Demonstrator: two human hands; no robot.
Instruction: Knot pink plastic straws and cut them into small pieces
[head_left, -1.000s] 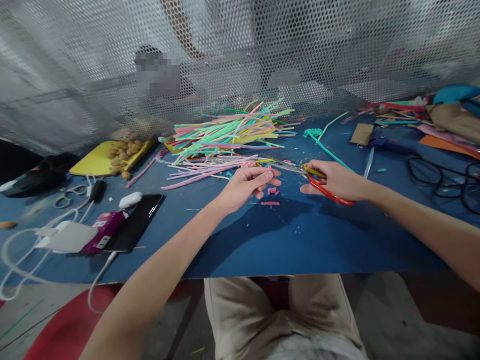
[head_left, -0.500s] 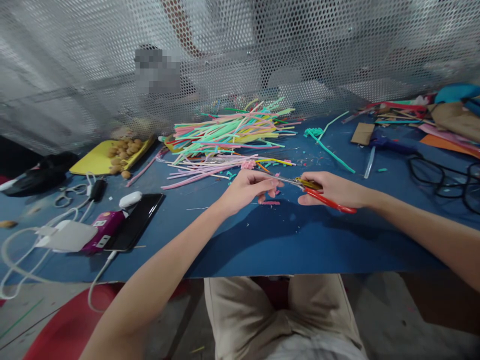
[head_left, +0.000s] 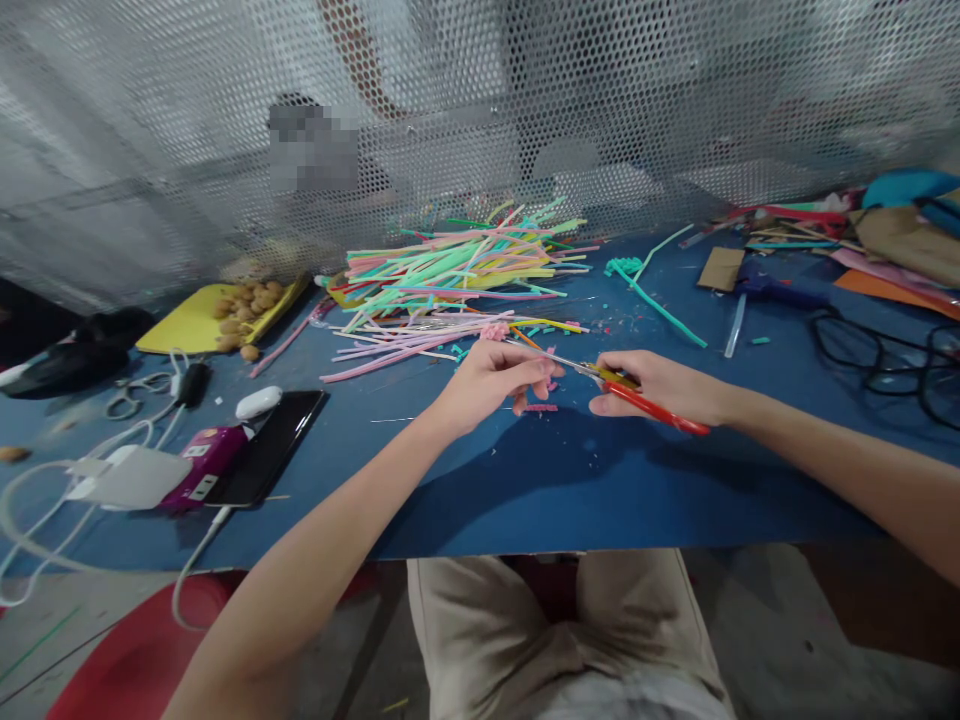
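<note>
My right hand (head_left: 656, 385) grips a pair of scissors (head_left: 654, 407) with one red and one yellow handle. The metal blades point left and reach my left hand's fingertips. My left hand (head_left: 491, 380) is closed in a pinch at the blades; what it holds is too small and hidden to make out. Small pink pieces (head_left: 552, 383) show beside its fingers, and more pink bits (head_left: 541, 407) lie on the table below. Just behind the left hand sits a pink bumpy cluster (head_left: 495, 331), near some pink and lilac straws (head_left: 397, 345).
A heap of coloured straws (head_left: 457, 258) lies before the perforated metal screen (head_left: 450, 150). Rightward are a teal straw piece (head_left: 664, 310), a glue gun (head_left: 780, 288) and a black cable (head_left: 862, 355). Leftward are a phone (head_left: 274, 450), chargers (head_left: 142, 475) and walnuts on a yellow sheet (head_left: 180, 315).
Both hands stay almost in place. My right hand and the scissors have shifted very slightly left and down in the view.
</note>
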